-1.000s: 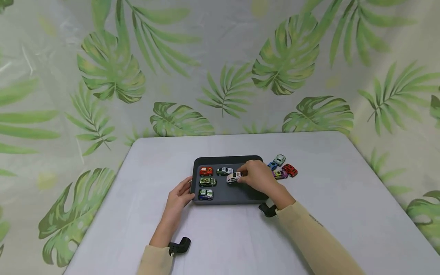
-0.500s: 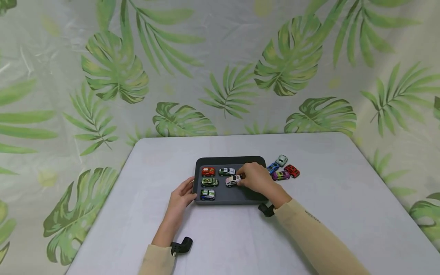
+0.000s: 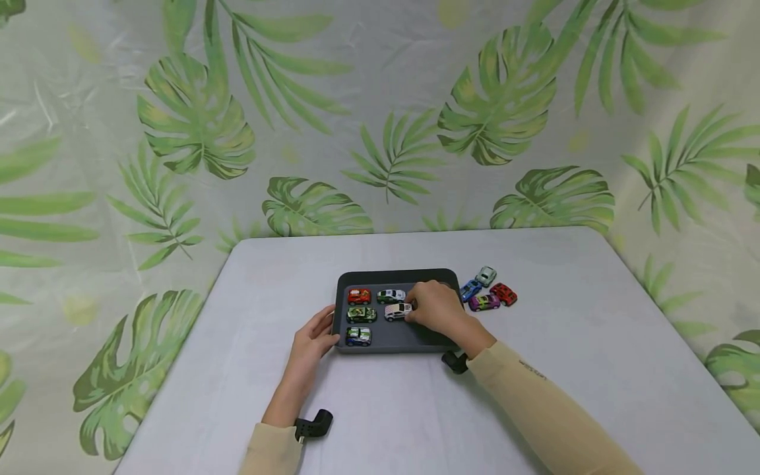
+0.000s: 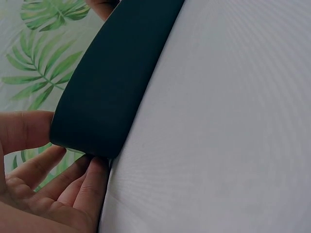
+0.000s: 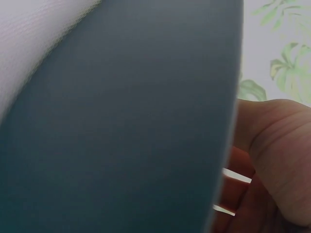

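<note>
A dark grey tray lies on the table with toy cars inside. My left hand holds the tray by its left end; in the left wrist view the thumb and fingers are against its wall. Over the tray's middle, my right hand pinches a white toy car at its right end. That car is just below a white-and-green toy car. Down the left side are a red toy car, a camouflage toy car and a white-and-blue toy car. In the right wrist view the tray wall hides the fingertips.
Right of the tray lie a blue toy car, a pale green toy car, a purple toy car and a red-and-black toy car. The table has a white cover. A leaf-patterned curtain stands behind it.
My right hand has shifted slightly left with the white toy car, which now lies straighter in the middle of the tray. The left hand keeps its place at the tray's end.
</note>
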Tool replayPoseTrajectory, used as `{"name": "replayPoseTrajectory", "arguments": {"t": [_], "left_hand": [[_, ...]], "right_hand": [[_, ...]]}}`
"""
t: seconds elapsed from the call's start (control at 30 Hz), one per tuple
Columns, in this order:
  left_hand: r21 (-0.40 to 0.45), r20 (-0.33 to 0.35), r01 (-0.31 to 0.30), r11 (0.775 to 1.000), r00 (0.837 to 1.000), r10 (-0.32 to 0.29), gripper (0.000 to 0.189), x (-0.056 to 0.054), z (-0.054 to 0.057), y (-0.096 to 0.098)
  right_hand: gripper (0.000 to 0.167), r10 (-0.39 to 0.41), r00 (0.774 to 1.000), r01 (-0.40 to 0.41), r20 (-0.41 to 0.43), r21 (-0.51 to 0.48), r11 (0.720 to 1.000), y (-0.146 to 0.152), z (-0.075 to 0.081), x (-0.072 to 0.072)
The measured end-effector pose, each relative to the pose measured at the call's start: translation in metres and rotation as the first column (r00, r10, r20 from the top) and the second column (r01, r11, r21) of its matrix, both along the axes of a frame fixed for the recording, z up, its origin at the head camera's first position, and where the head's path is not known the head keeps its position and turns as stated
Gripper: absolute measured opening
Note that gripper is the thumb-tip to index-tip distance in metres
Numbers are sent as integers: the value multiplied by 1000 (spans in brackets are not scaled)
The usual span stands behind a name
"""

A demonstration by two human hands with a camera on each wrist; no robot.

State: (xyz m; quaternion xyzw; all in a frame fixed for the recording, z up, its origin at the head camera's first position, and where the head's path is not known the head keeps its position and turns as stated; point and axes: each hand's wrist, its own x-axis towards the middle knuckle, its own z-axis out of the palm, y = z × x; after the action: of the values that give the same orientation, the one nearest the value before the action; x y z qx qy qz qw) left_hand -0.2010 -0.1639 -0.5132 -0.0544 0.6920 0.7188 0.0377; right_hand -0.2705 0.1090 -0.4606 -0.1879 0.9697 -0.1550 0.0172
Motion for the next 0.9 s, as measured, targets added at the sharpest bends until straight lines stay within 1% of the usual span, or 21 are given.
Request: {"name": "replayPoseTrajectory", "arguments": {"t": [0.27, 0.6, 0.9], "left_hand": [[3, 1, -5, 1000, 1000, 5, 62, -1, -1, 1], [10, 13, -11, 1000, 1000, 11, 62, 0, -5, 0], [7, 0, -3, 1000, 1000, 3, 61, -1, -6, -1]], "right_hand": [[36, -6, 1000, 6, -11, 17, 1000, -1, -1, -1], [37, -9, 1000, 9, -13, 34, 999, -2, -7, -1], [34, -7, 999, 8, -36, 21, 1000, -2, -10, -2]]}}
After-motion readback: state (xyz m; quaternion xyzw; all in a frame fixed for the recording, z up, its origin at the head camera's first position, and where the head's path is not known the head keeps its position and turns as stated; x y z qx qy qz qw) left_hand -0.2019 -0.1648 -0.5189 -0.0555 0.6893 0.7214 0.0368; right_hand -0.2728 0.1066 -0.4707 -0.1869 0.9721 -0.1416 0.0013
